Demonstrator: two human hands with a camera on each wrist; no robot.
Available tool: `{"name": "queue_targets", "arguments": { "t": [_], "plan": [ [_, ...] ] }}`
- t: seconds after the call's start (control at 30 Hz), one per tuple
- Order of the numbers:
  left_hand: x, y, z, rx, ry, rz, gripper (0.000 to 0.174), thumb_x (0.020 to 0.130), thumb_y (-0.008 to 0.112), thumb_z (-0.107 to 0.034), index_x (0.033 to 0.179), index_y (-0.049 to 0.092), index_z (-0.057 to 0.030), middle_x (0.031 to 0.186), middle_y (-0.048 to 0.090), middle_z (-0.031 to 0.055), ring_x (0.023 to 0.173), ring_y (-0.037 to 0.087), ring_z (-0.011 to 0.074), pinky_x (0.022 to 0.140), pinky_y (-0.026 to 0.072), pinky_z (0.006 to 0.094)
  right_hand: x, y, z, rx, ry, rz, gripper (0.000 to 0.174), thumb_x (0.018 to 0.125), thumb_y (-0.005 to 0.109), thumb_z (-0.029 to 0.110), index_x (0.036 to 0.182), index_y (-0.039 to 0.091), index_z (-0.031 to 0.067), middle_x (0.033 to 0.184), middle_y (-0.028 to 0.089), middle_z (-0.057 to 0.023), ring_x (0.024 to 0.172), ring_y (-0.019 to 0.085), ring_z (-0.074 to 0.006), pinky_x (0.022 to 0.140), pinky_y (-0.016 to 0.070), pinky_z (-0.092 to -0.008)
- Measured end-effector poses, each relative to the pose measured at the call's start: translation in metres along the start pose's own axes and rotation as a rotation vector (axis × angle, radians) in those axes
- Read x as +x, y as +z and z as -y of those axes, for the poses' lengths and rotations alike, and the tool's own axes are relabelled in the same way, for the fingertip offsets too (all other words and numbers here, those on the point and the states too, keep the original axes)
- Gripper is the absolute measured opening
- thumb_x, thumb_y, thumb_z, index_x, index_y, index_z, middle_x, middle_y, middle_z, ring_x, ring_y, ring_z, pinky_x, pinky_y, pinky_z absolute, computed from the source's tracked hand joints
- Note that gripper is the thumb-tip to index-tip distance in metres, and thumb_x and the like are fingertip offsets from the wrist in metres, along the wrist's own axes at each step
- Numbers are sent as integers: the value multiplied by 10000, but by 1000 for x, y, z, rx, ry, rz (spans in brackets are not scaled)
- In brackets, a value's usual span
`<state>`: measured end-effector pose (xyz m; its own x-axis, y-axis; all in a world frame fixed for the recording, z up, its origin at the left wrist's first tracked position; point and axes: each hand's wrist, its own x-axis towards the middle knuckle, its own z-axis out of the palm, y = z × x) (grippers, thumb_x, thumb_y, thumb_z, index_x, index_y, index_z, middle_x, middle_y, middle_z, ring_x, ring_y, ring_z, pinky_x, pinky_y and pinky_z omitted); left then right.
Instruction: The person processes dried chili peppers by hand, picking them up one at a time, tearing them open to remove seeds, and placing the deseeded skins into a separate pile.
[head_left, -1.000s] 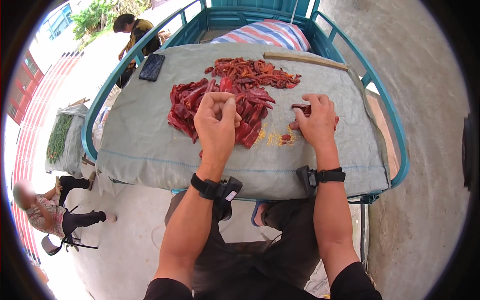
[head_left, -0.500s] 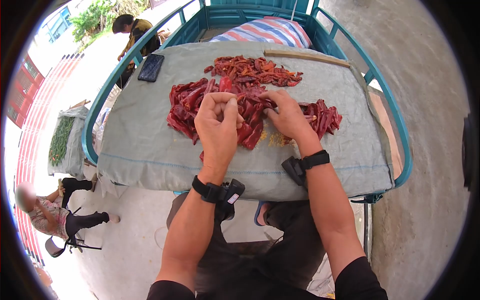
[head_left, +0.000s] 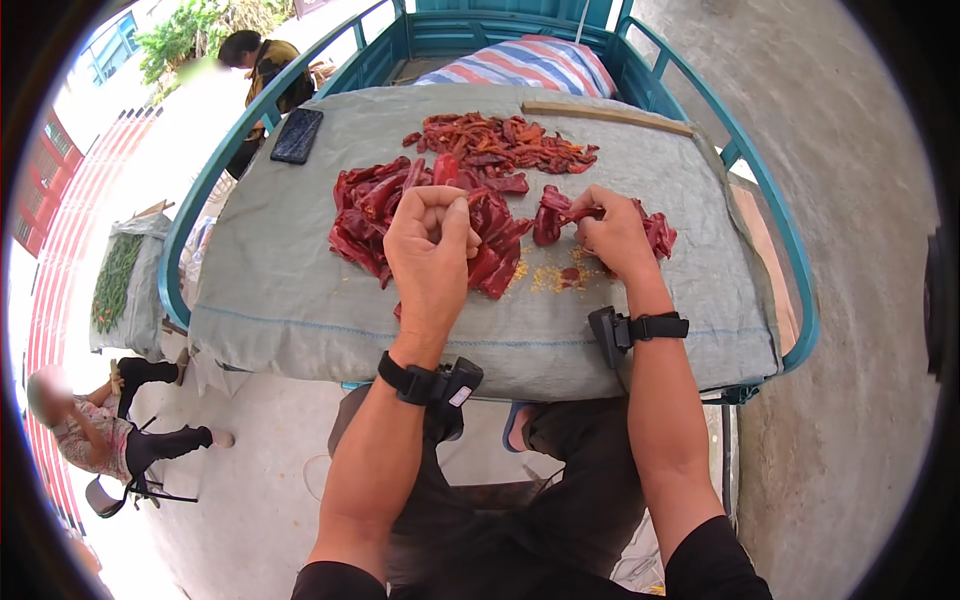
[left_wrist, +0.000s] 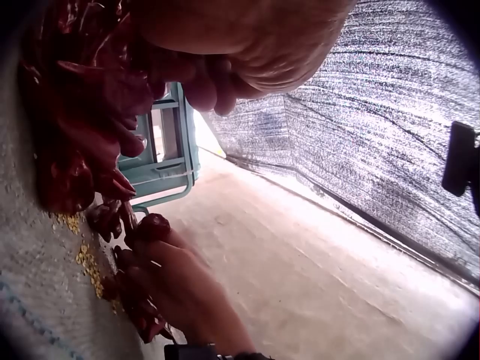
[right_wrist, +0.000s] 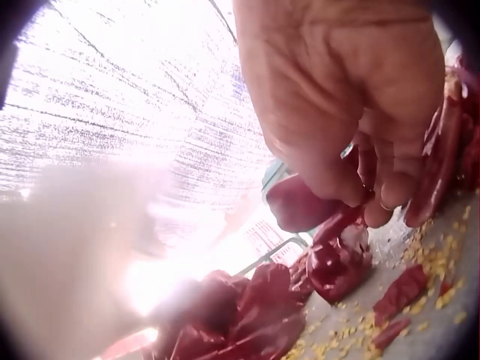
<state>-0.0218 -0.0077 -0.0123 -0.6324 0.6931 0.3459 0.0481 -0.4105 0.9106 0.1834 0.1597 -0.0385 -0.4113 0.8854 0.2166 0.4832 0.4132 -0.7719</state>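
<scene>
My right hand pinches a dark red dried chili pepper by one end, its wide body hanging to the left, low over the cloth. Beneath and beside that hand lies a small heap of red chilies, partly hidden by it. In the right wrist view the fingertips close around the chili above scattered yellow seeds. My left hand hovers at the near side of the large chili pile, fingers curled, thumb against them. Nothing shows in its grasp.
Smaller orange-red chili pieces lie farther back on the grey cloth. A wooden stick and a phone lie near the far edge. Teal cart rails flank the cloth. Two people are off to the left.
My right hand went left to the large pile, then came back right with a chili in its fingers. My left hand has stayed nearly still.
</scene>
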Motion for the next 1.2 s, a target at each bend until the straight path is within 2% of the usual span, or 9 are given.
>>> {"name": "queue_targets", "arguments": {
  "t": [0.07,0.27,0.37,0.47,0.6,0.83,0.93,1.13,1.2],
  "plan": [
    [0,0,1,-1,1,4,74,1086,675,-101,1128,686,-42,755,680,-17,624,593,37,549,449,215,-2,-10,-1,-37,67,27,248,860,626,-7,1059,770,26,932,797,-167,911,783,-282,826,597,-405],
    [-1,3,1,26,10,8,71,1085,675,-97,1127,692,-42,754,683,-14,626,596,39,558,455,215,-8,-34,4,122,18,-106,216,877,605,-19,1040,747,-15,858,754,-118,765,719,-159,694,571,-313],
    [-2,4,-2,41,15,29,52,1084,670,-68,1109,679,-23,783,687,-6,656,622,46,590,493,223,-11,-44,6,374,83,-158,222,936,603,-22,1111,738,1,876,739,-68,707,631,-97,646,515,-270],
    [-4,5,-1,50,26,31,63,1083,676,-82,1117,688,-30,772,686,-11,649,612,42,588,482,217,-10,-49,1,450,35,-314,226,931,603,1,1123,719,-16,841,729,-75,692,632,-91,625,509,-258],
    [-3,4,1,52,39,31,78,1085,680,-97,1130,697,-36,769,685,-15,648,603,38,592,473,210,-9,-62,-8,570,59,-420,215,999,602,34,1182,707,-8,822,735,-75,653,624,-88,624,512,-252],
    [-6,7,-2,54,12,38,85,1091,677,-100,1141,702,-35,781,683,-17,658,608,39,606,484,213,-12,-75,-14,627,79,-407,218,1046,582,89,1209,702,8,749,686,-47,628,611,-90,573,475,-255],
    [-7,7,-2,62,-9,88,74,1089,673,-81,1135,694,-27,802,684,-14,672,617,40,615,491,214,-15,-75,-9,766,109,-345,219,1049,584,100,1206,703,5,794,693,-51,619,601,-88,560,463,-251],
    [-18,20,1,94,-45,275,52,1057,676,-18,1105,691,-8,800,679,-16,698,631,38,625,487,216,-27,-70,15,611,185,-125,219,1039,595,115,1172,714,-11,926,717,-58,656,608,-75,585,474,-243],
    [-19,19,2,149,-36,300,73,1077,667,-40,1135,699,-9,872,707,-6,757,660,51,675,524,225,-22,-68,-2,408,108,-168,219,1008,612,111,1154,717,-13,924,727,-121,694,647,-192,665,535,-346]
  ]
}}
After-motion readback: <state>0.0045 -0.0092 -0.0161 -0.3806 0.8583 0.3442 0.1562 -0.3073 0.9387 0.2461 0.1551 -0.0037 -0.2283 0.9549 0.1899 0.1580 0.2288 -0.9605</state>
